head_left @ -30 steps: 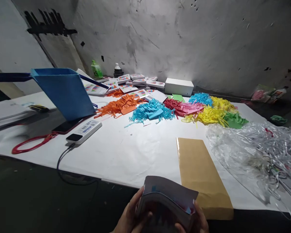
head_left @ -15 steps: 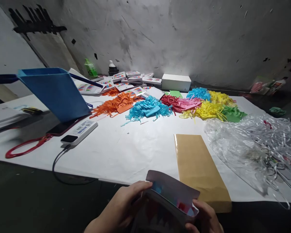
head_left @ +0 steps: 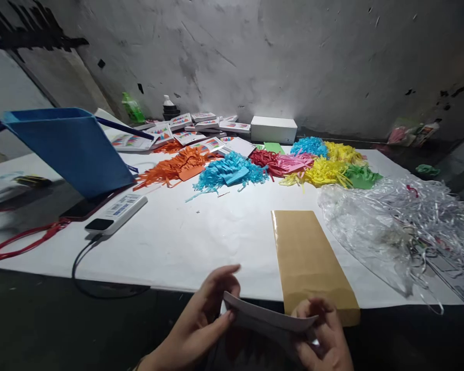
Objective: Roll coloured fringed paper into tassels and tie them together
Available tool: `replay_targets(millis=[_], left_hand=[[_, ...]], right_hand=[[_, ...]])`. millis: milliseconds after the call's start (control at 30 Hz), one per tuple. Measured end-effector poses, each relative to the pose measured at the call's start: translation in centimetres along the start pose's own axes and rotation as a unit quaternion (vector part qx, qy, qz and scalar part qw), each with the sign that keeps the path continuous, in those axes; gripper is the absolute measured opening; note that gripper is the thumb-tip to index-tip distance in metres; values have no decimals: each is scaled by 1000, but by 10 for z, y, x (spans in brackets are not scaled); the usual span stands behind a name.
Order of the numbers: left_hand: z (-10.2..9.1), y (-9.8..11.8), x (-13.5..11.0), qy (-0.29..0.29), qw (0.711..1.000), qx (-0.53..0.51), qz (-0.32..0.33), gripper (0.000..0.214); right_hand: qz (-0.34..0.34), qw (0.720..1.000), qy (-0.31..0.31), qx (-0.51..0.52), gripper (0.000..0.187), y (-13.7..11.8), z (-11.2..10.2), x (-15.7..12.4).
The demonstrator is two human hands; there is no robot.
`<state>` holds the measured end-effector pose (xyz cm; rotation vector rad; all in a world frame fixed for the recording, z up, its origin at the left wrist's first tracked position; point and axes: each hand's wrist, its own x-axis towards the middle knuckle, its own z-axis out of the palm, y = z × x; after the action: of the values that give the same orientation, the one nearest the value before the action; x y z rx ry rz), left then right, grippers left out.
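At the near table edge I hold a thin cardboard box, its end flap folded part of the way over the opening. My left hand grips the box's left corner, the thumb against the flap's edge and the index finger raised above it. On the other side, my right hand grips the right corner with curled fingers and the thumb lower down. The lower part of the box is dark, and what is inside is hidden. Just beyond my right hand lies a flat brown paper piece, which overhangs the table edge.
Fringed paper bundles, orange, blue and yellow among them, lie across the table's middle. Printed boxes pile up behind, beside a white box. Clear plastic and ribbon spread right. A white device and blue stand are left.
The box's flap has tipped down over the opening, hiding the coloured contents seen before. My left index finger has lifted, and my right fingers have come up around the corner. The view has shifted slightly.
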<state>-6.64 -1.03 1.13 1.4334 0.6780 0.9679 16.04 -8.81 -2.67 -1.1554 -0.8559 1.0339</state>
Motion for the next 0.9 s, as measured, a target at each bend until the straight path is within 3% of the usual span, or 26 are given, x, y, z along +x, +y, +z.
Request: replay_targets(millis=[67,133,233,300,400,433,500,567,600,667,733,800,900], left_hand=[[5,-2,3,-55,998,-19,9,23],[8,-4,6,-71,996,-7,57,14],[8,-8,7,-52,987,46,145,19],[7,-8,7,-73,983,41,165,23],[8,-2,6,-109,984,-33,136,23],[9,0,7,-111,985,-46,120,25],[12,4,9,-102,988,-36,107,30],[15,6,11,-92,986,7,138,30],[16,7,12,-90,983,25,160,27],[14,7,13,-85,980,33,179,19],[11,9,13,-96,984,32,150,10],[7,12,12,-111,986,50,113,10],[6,17,9,-103,984,114,91,15]], right_hand=[[20,993,-118,-7,28,-6,0,5],[4,986,-166,-29,9,-9,1,10],[-3,995,-101,6,15,-8,2,14],[0,988,-135,68,5,-7,1,15],[60,964,-241,91,27,-11,-3,16],[84,966,-236,67,33,-13,-3,16],[104,981,-163,7,31,-16,-1,13],[66,994,-87,-1,23,-15,2,12],[45,996,-80,22,19,-13,4,12],[9,987,-120,104,16,-6,6,14],[-50,970,-180,153,15,-1,5,20],[-154,960,-203,116,9,0,2,28],[-338,922,-177,-62,13,-6,-8,37]])
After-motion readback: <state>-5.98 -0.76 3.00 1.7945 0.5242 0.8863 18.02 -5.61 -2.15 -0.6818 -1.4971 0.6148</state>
